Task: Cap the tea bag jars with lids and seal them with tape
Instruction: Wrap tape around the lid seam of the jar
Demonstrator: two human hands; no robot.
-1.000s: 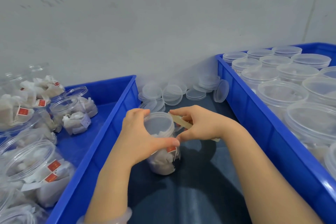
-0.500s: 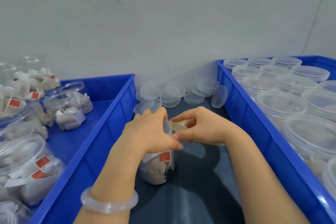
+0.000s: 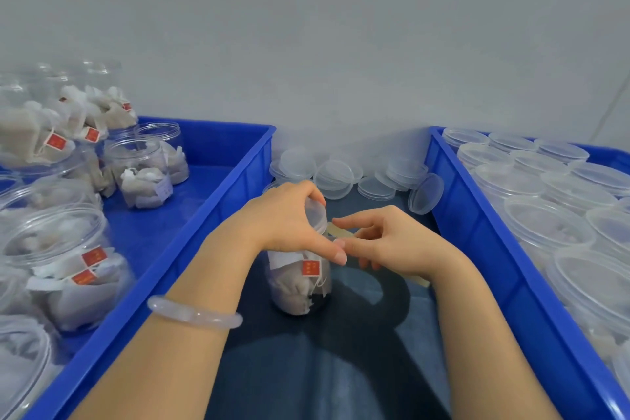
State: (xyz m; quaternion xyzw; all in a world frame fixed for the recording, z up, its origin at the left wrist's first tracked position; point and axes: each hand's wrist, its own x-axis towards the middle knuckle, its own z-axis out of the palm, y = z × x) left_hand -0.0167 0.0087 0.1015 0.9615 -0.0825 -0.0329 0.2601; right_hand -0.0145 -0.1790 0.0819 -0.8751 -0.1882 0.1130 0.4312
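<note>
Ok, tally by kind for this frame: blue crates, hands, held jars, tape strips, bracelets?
Blue crates: 2
Hands: 2, left hand and right hand
Held jar: 1
Tape strip: 1
Bracelet: 1
Total: 7

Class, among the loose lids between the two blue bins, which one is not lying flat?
The lid at the pile's right end: it stands tilted on edge against the right blue bin, while the other lids lie flat.

soft even light, dark arm shadows below, edges warped.
</note>
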